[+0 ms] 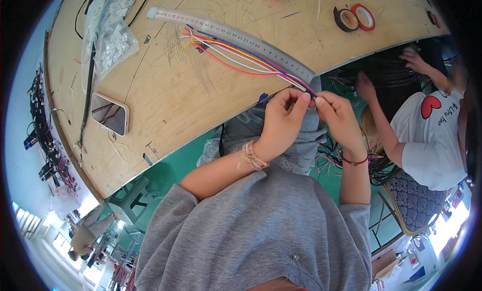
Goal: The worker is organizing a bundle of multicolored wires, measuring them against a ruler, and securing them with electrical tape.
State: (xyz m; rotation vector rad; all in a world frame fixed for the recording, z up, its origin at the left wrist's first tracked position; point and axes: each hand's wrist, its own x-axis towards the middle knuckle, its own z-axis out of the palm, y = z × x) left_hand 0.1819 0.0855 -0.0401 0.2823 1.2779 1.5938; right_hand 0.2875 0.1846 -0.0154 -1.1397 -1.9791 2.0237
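Observation:
A bundle of thin wires (pixel 256 60) in red, white, yellow and blue lies over the table's front edge, its loose ends fanned out to the left. My left hand (pixel 284 119) pinches the bundle's near end between thumb and finger. Right beside it, my right hand (pixel 341 119) is closed at the same end, its thumb and finger touching the left fingertips. What exactly sits between the right fingers is hidden. Along the far side of the wires runs a metal ruler (pixel 226 32), its near end close to my hands.
On the wooden table (pixel 196 95) are a phone (pixel 109 114), a plastic bag of white parts (pixel 116 45), a black cable (pixel 89 80), black tape (pixel 346 20) and red tape (pixel 363 17). A co-worker (pixel 427 130) sits at the right, near dark cables. A green stool (pixel 131 200) stands lower left.

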